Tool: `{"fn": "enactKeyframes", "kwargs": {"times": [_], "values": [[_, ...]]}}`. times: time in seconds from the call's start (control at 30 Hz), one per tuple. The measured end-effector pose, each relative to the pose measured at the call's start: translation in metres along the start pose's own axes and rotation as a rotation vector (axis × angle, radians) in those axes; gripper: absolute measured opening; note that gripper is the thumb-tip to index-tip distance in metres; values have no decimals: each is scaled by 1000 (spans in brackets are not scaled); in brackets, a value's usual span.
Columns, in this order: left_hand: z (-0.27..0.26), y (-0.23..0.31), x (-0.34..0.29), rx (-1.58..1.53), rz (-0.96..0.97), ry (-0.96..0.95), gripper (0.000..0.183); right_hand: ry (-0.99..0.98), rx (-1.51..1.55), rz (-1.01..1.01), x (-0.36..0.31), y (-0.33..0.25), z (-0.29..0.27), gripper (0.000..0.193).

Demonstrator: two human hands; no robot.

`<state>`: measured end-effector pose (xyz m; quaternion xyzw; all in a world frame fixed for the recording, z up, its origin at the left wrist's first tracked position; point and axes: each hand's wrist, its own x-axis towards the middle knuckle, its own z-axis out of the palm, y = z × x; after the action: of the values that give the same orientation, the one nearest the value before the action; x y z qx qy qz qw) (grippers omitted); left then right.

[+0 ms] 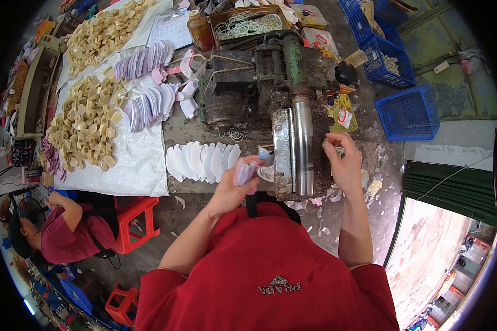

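The left hand (229, 188) pinches lilac pieces (247, 172) over the near edge of the table (183, 132), left of the roller (303, 144). Right hand (346, 161) curled beyond it; grip unclear. White curved pieces (204, 161) line that edge.

The steel roller (303, 143) stands between left hand (231, 187) and right hand (345, 164), with open space rightward.

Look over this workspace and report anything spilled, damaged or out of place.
Loose scraps litter the floor beside the machine, scattered rather than gathered like the neat row of white pieces on the table. The machine's body also looks grimy, its green paint patchy.
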<state>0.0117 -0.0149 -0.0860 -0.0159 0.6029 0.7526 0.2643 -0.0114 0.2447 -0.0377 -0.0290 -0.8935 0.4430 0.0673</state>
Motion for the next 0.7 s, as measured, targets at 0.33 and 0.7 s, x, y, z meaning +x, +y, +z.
{"fn": "enactKeyframes", "kwargs": {"times": [0.33, 0.7], "values": [[-108, -58, 35, 796, -204, -181, 28, 11, 21, 3, -2, 3, -1, 18], [-50, 37, -2, 12, -43, 24, 44, -78, 56, -140, -11, -48, 5, 17]]}}
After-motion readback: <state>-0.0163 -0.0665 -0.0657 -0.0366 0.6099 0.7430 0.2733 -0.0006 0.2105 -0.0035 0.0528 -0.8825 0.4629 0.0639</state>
